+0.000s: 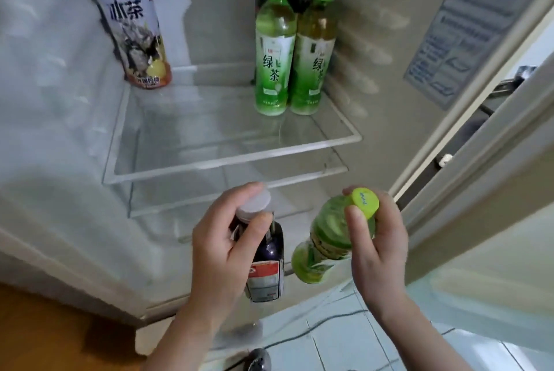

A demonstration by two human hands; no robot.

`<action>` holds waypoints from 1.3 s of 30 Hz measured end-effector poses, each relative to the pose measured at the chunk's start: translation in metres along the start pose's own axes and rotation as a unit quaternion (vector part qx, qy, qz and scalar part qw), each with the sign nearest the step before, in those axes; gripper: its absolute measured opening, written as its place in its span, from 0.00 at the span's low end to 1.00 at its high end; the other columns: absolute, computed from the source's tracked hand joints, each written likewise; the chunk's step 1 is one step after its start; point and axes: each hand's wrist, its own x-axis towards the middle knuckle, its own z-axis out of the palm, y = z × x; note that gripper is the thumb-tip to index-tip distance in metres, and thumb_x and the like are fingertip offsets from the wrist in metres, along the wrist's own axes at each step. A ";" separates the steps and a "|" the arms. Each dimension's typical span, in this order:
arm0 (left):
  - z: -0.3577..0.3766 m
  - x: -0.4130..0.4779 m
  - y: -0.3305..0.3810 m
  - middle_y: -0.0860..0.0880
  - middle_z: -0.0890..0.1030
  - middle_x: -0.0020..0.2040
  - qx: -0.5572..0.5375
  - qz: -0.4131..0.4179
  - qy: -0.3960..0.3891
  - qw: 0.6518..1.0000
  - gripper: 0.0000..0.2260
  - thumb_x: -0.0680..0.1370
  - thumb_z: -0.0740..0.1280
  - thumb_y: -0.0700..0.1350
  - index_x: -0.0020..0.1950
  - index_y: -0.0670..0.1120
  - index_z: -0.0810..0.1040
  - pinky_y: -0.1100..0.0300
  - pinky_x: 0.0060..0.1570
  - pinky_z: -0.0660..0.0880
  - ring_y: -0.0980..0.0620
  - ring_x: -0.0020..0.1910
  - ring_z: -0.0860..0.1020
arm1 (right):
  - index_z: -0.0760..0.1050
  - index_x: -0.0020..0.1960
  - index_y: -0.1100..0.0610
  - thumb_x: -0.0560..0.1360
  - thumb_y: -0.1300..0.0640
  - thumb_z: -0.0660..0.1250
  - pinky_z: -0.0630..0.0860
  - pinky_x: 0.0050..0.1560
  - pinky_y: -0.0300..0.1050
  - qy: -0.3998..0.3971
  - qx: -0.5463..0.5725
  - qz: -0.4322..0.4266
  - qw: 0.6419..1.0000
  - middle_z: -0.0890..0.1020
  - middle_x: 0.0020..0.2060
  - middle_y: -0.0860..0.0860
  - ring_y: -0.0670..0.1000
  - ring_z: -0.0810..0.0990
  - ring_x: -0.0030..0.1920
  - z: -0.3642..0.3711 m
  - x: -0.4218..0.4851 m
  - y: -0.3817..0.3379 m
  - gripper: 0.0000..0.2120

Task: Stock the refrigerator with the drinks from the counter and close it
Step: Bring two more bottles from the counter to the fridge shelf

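My left grip [221, 244] clasps the dark bottle [269, 253] upright. My right grip [378, 246] clasps the green plastic bottle [325, 238], cap [365, 202] toward me.

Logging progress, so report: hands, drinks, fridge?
Left hand grips dark bottle. Right hand grips green tea bottle. Fridge open, shelf carries stocked bottles at back corners.

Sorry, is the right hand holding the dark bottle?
No, the right hand grips the green bottle; the left hand holds the dark bottle.
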 end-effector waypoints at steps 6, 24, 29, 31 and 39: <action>0.017 0.092 0.025 0.65 0.79 0.54 -0.031 0.122 0.031 0.992 0.08 0.76 0.65 0.56 0.55 0.59 0.76 0.70 0.53 0.71 0.61 0.54 0.78 | 0.74 0.52 0.53 0.76 0.48 0.60 0.70 0.47 0.31 0.009 0.015 -0.097 0.995 0.78 0.44 0.42 0.40 0.76 0.45 0.007 0.085 -0.030 0.11; 0.068 0.233 0.012 0.67 0.77 0.52 0.042 0.202 0.106 0.973 0.12 0.76 0.65 0.53 0.59 0.54 0.76 0.71 0.53 0.71 0.65 0.52 0.76 | 0.72 0.47 0.46 0.75 0.41 0.60 0.71 0.46 0.35 0.101 0.033 -0.061 0.992 0.79 0.40 0.41 0.39 0.76 0.43 0.045 0.223 -0.019 0.10; 0.072 0.240 -0.006 0.62 0.78 0.51 0.049 0.182 0.122 0.974 0.14 0.75 0.65 0.53 0.59 0.49 0.77 0.70 0.52 0.71 0.64 0.51 0.76 | 0.73 0.47 0.49 0.77 0.46 0.63 0.73 0.47 0.44 0.098 0.027 -0.054 0.993 0.79 0.41 0.43 0.43 0.77 0.44 0.054 0.237 -0.009 0.07; 0.075 0.241 -0.009 0.61 0.78 0.51 0.048 0.175 0.125 0.975 0.16 0.75 0.65 0.53 0.59 0.48 0.77 0.72 0.51 0.71 0.65 0.51 0.76 | 0.72 0.44 0.44 0.77 0.44 0.62 0.71 0.44 0.36 0.098 0.029 -0.041 0.994 0.79 0.40 0.42 0.39 0.77 0.43 0.056 0.241 -0.007 0.06; 0.076 0.234 -0.020 0.62 0.72 0.64 0.040 0.144 0.103 0.983 0.20 0.75 0.64 0.57 0.66 0.62 0.66 0.62 0.64 0.67 0.58 0.65 0.72 | 0.71 0.57 0.48 0.75 0.41 0.58 0.67 0.53 0.28 0.108 0.036 -0.074 0.991 0.77 0.51 0.42 0.37 0.74 0.54 0.067 0.236 0.012 0.15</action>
